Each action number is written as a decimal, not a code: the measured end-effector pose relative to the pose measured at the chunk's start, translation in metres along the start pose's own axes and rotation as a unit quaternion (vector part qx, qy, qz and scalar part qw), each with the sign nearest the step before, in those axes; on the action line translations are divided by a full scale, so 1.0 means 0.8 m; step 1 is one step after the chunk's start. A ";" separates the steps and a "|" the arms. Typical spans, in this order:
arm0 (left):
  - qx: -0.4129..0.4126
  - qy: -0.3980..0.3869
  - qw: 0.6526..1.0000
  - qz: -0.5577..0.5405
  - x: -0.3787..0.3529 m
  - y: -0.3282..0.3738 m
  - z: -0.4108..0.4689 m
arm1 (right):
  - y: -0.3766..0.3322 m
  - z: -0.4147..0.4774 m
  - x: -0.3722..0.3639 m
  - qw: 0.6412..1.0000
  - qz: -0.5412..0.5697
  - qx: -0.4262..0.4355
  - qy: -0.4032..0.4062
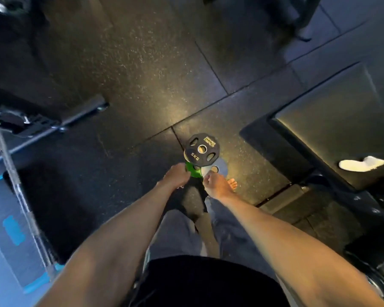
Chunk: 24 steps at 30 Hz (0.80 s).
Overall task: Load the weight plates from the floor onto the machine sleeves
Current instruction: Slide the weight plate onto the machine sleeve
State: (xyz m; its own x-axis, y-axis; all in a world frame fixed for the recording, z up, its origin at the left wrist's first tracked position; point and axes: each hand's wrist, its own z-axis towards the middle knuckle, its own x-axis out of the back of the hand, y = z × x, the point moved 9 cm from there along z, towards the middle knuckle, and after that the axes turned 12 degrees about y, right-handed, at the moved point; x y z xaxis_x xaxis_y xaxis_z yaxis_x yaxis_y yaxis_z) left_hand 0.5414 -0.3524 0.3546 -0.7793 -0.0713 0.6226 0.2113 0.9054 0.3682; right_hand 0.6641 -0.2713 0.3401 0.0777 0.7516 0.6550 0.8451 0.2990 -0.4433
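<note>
I see three small plates stacked on the floor point(142, 74), centre, near the feet: a black 5 kg plate point(201, 149) on top, a green plate point(192, 170) and a grey plate point(222, 168) beneath. The left hand point(175, 176) curls round the green plate's near edge. I cannot tell whether the right hand point(215, 185) grips the grey rim. I judge them rigid, dense and smooth, best held through the slots.

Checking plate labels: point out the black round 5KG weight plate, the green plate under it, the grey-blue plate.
black round 5KG weight plate point(198, 152): head view, face between hub and lettering.
green plate point(192, 171): head view, exposed strip below the black plate.
grey-blue plate point(223, 167): head view, bare right side.
</note>
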 end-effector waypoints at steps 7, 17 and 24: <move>0.032 -0.025 0.999 0.024 -0.043 0.017 0.187 | 0.063 0.150 -0.035 0.991 0.056 -0.123 -0.008; 0.051 -0.042 0.990 0.128 -0.220 -0.067 0.517 | 0.235 0.415 -0.245 0.948 0.118 -0.293 0.024; 0.042 0.047 0.980 0.188 -0.294 -0.105 0.678 | 0.323 0.522 -0.324 0.903 0.134 -0.396 0.101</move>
State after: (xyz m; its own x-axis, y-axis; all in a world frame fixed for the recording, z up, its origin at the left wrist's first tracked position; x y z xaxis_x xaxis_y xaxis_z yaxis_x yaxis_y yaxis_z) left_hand 0.3868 -0.1846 -0.1971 -0.5965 0.2398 0.7660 0.4211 0.9059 0.0443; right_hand 0.6413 -0.1436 -0.1998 0.3621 0.5878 0.7235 0.8888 -0.4516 -0.0780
